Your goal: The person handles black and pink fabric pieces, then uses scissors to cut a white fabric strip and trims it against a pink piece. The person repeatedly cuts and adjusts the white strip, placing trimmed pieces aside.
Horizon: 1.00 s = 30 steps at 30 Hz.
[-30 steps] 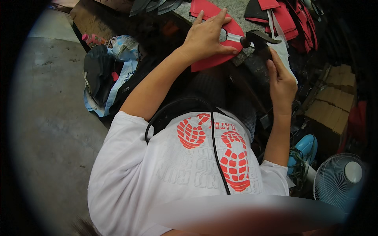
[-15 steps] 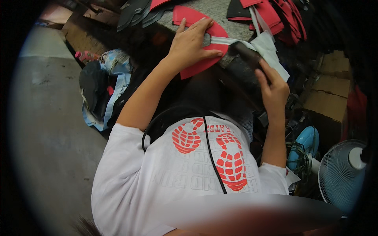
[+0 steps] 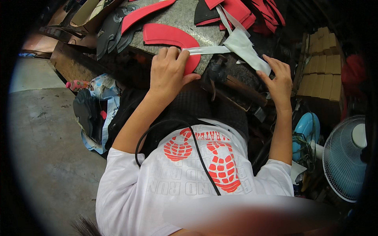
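Observation:
My left hand (image 3: 169, 72) grips the near end of a red curved foam piece (image 3: 167, 36) at the edge of the grey worktop (image 3: 185, 17), fingers on top and thumb below. A white strip (image 3: 220, 49) runs from under those fingers to the right, where my right hand (image 3: 277, 80) holds its wider end between thumb and fingers. A hammer (image 3: 232, 84) with a wooden handle lies between my hands, just below the strip, and neither hand holds it.
More red pieces (image 3: 244, 10) and dark sole-shaped pieces (image 3: 110, 27) lie on the worktop. Stacked cardboard boxes (image 3: 323, 59) and a white fan (image 3: 346, 157) stand at the right. A pink bottle (image 3: 76, 84) and bags lie on the concrete floor (image 3: 47, 137) at the left.
My right hand has let go of the hammer, which now lies between my hands, and has moved onto the white strip. My left hand stays on the red piece.

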Available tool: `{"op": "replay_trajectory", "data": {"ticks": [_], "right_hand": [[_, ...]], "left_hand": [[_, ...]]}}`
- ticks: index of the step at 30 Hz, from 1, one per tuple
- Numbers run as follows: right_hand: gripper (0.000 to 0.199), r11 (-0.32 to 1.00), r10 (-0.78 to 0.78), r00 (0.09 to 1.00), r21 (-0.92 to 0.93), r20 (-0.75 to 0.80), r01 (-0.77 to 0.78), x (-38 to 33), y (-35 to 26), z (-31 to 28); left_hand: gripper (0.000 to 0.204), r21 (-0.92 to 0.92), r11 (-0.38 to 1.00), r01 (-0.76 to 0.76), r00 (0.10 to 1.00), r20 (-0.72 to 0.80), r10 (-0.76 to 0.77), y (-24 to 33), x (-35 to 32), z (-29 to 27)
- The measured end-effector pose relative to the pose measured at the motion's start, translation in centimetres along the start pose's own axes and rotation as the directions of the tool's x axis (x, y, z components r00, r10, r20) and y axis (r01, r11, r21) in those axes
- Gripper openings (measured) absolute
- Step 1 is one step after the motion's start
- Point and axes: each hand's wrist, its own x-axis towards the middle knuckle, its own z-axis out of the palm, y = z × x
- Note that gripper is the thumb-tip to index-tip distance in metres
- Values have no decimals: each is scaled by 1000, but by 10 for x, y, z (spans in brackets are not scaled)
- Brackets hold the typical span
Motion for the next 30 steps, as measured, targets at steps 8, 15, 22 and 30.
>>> {"op": "replay_trajectory", "data": {"ticks": [8, 15, 22, 30], "right_hand": [[27, 980, -4, 986, 196, -165, 37, 34, 23, 6], [27, 959, -274, 923, -154, -271, 239, 60, 45, 24], [29, 979, 14, 994, 206, -112, 9, 32, 32, 4], [43, 980, 152, 955, -165, 256, -112, -1, 18, -19]], "left_hand": [[66, -162, 986, 50, 998, 33, -45, -8, 7, -2], [56, -297, 947, 126, 989, 117, -95, -17, 9, -4], [53, -366, 919, 145, 989, 33, -143, -7, 5, -13], [51, -461, 878, 131, 978, -83, -190, 5, -2, -34]]}}
